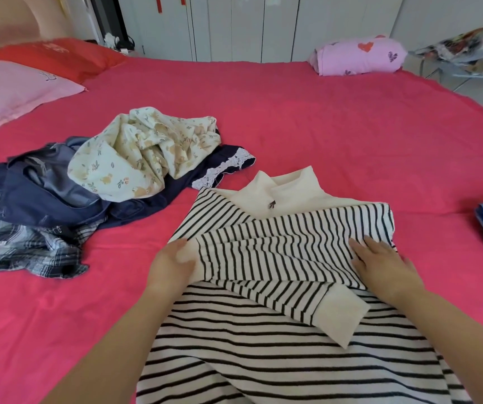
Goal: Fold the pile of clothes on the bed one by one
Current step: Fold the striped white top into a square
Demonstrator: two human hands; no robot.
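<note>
Hem of the striped turtleneck top lies nearest, spread flat on the red bedsheet. Its collar points away from the person and both sleeves are crossed over the chest. The unfolded pile sits to the left, near the top's shoulder.

Risks, as judged:
- **Protruding cuff:** the lower sleeve lies at a slant, its cream cuff reaching toward the right edge. If the body is folded up as it stands, that cuff would likely stick out of the bundle.
- **Slipping layers:** the crossed sleeves are loose. Lifting the hem without holding them down would probably let them slide and crease.
- **Skewed fold:** the left edge looks uneven, so the final fold could come out crooked.

Left hand is at the top's left edge, at the cream end of the upper sleeve. Motion blur prevents telling whether its fingers pinch the cuff or merely press it. Right hand lies palm down on the right side of the crossed sleeves, fingers straight and slightly spread, pressing the cloth flat.
</note>
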